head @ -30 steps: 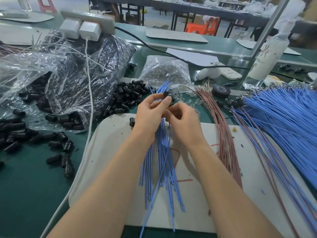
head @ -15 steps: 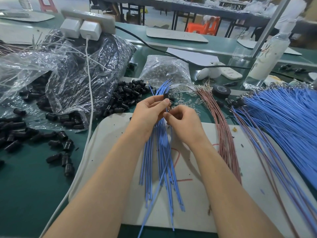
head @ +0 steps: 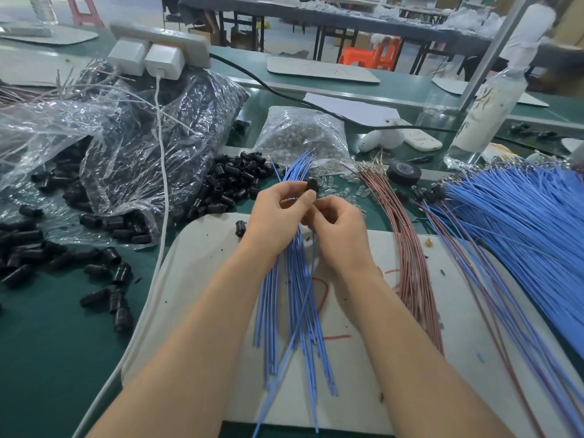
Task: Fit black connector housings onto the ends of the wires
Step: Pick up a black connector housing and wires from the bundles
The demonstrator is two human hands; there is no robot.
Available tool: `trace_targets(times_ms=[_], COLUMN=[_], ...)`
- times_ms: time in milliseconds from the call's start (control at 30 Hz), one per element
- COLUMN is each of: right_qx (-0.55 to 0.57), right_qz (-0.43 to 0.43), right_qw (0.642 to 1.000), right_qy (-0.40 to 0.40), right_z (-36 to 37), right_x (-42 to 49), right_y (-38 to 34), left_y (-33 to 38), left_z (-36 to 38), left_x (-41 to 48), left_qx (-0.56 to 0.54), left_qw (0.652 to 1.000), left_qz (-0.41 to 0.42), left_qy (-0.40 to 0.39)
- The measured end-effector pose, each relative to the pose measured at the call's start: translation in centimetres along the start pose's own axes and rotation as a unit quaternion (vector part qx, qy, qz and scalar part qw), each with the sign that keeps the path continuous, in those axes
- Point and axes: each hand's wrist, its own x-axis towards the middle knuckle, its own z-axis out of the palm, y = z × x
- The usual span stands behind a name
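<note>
**Inspector:** What lay on the bench, biggest first?

**Operator:** The green table (head: 47, 358) ran under everything. A white mat (head: 395, 358) lay on it, covering the middle and down toward six o'clock. At three o'clock a thick sheaf of blue wire (head: 521, 222) fanned across the mat's edge. At ten o'clock sat a crumpled clear plastic bag (head: 142, 137), dark with black parts inside.

**Inspector:** And nearer the middle?

**Operator:** A band of pink wires (head: 407, 248) ran from one o'clock down toward four. Just beside it, the blue wires (head: 297, 305) being worked on lay lengthwise on the mat, from twelve to six.

**Inspector:** The hands?

**Operator:** Both were at the centre, touching each other. The left hand (head: 275, 216) was curled, with the bunch passing under its palm, and its thumb and forefinger pinched the black connector housing (head: 311, 184). The right hand (head: 339, 230) had its fingers curled in. As far as I could make out, it nipped one strand of the bunch just below the housing.

**Inspector:** So the housing was where?

**Operator:** At twelve o'clock from the hands, raised above the wire tips.

**Inspector:** Smaller things?

**Operator:** A heap of spare housings (head: 230, 184) lay at eleven o'clock, and more were scattered at nine (head: 31, 245). A tape roll (head: 404, 172) sat at one o'clock.
</note>
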Motion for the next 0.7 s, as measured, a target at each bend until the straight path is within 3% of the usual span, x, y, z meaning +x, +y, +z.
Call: trace_targets(times_ms=[300,700], right_qx=[-0.012,-0.022], right_qz=[0.020,0.033], right_qw=[0.999,0.998], right_qy=[0.023,0.041], right_z=[-0.1,-0.1], right_x=[0.3,0.7], right_y=[0.9,1.3], left_y=[-0.1,0.1], left_z=[0.1,0.3], left_x=[-0.1,-0.3], left_qx=[-0.059,-0.073], left_qw=[0.998,0.997], left_qz=[-0.028,-0.012], left_qy=[-0.026,0.001])
